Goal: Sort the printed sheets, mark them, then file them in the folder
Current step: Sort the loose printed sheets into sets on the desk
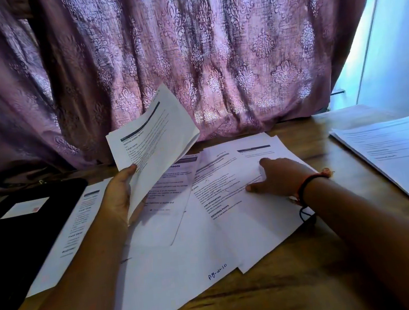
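Note:
My left hand grips a thin bunch of printed sheets by its lower edge and holds it tilted up above the table. Several more printed sheets lie fanned out and overlapping in the middle of the wooden table. My right hand rests flat on the rightmost sheet of that fan, fingers spread and pressing the paper. One sheet near the front edge carries a handwritten mark. A black folder with a white label lies closed at the left.
A separate neat pile of sheets lies at the right of the table. One single sheet lies beside the folder. A purple patterned curtain hangs right behind the table, and a bright window is at the right.

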